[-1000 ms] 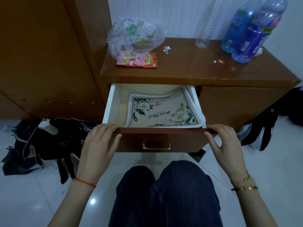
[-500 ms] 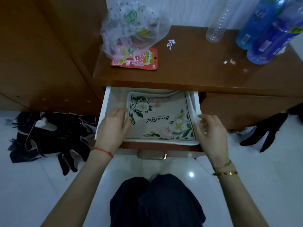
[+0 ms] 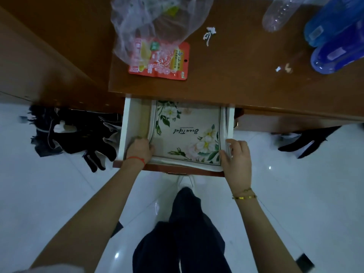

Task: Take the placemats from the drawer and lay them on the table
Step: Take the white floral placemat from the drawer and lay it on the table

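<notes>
The white drawer (image 3: 126, 125) stands pulled out under the brown table top (image 3: 236, 62). In it lies a stack of cream placemats (image 3: 187, 133) with green leaves, white flowers and a script word. My left hand (image 3: 139, 149) is inside the drawer at the stack's left edge, fingers curled under it. At the stack's near right corner, my right hand (image 3: 235, 158) has its fingers closed over the mats' edge. The stack's far end is hidden beneath the table top.
On the table top lie a clear plastic bag (image 3: 157, 22), a red snack packet (image 3: 159, 62), a clear empty bottle (image 3: 279, 14) and two blue bottles (image 3: 334, 36). Dark clothes (image 3: 72, 134) lie on the white floor at left, a black item (image 3: 307, 140) at right.
My hands left the drawer's front edge and went into the drawer to the sides of the placemat stack. The view tilted down over the table top.
</notes>
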Tool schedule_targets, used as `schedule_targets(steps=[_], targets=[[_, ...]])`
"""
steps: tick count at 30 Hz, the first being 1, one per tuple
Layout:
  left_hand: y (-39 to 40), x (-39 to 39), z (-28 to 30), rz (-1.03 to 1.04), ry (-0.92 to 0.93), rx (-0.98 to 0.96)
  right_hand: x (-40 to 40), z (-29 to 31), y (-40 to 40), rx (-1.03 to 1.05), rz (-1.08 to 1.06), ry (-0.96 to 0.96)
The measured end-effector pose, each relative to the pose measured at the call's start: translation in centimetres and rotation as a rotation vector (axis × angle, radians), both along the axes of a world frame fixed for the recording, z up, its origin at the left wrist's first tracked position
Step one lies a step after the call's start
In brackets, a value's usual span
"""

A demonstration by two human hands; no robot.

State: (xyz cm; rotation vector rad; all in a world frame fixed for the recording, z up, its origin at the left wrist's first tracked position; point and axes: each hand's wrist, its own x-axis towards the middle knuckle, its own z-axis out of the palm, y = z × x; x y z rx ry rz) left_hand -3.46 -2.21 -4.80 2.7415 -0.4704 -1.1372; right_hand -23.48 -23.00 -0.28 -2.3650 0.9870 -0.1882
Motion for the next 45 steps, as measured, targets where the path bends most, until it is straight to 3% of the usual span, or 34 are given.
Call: schedule_targets(steps=[18,23,30,39,45], targets=[[2.4,-1.5,3.1,0.206,0.021,-0.202,-0.5,3.0,0.1,0.285,-0.157,0.041],[2.1,-3.5,10.1,0.339,0.128,-0.274,-2.0,7.5,2.3,0.308,-0.158,0.061],[5.9,-5.4,19.0,0.494,0.222,-0.383,-5.7,15.1,5.8,0.412,-0.315,0.028],[8.9,-8.0,33.3,0.385,0.267,-0.625,-11.1,28.9,11.0,0.423,-0.422,-0.153],[8.7,-9.8,40.8,0.254,0.338,-0.755,-15.7,35.0,14.4,0.383,-0.533,-0.275]])
